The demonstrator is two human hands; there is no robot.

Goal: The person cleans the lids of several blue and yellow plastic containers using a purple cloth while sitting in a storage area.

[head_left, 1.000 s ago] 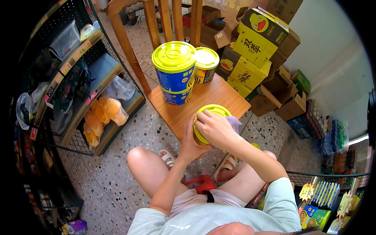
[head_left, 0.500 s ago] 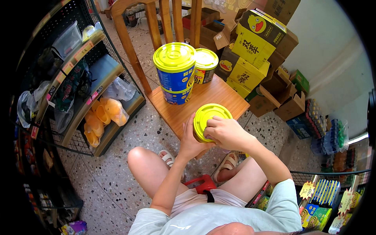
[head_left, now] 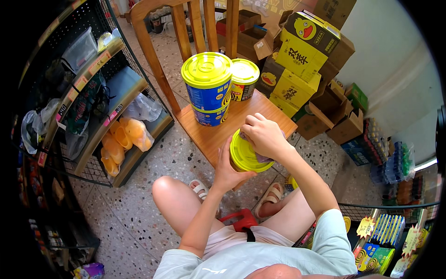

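At 10 o'clock from the person's hands stands a dark metal shop shelf (head_left: pixel 132 83) with pink price labels along its edge, orange slippers (head_left: pixel 123 135) in clear plastic on its lowest tier. At 11 o'clock, on the brown wooden chair seat (head_left: pixel 211 139), two stacked blue cylindrical tubs (head_left: pixel 206 95) with lime-yellow lids touch or nearly touch a shorter, dark-sided tub (head_left: pixel 244 74) at 12.

The left hand (head_left: pixel 226 169) lies at 8 o'clock on the lime-lidded round tub (head_left: pixel 243 157), fingers spread and wrapped around its wall. That tub is between both hands at the seat's front edge, lid up, its upright axis pointing roughly toward the person's head; whether it rests on the seat cannot be told. A mauve cloth (head_left: pixel 263 159) shows under the right hand (head_left: pixel 264 135), whose fingers are bent over the lid's 1 o'clock side, seemingly gripping the cloth.

At 1 o'clock are stacked yellow-and-black cartons (head_left: pixel 299 58) bearing a duck's head and large dark characters. The stacked tubs carry yellow-and-black spirals and small pale lettering.
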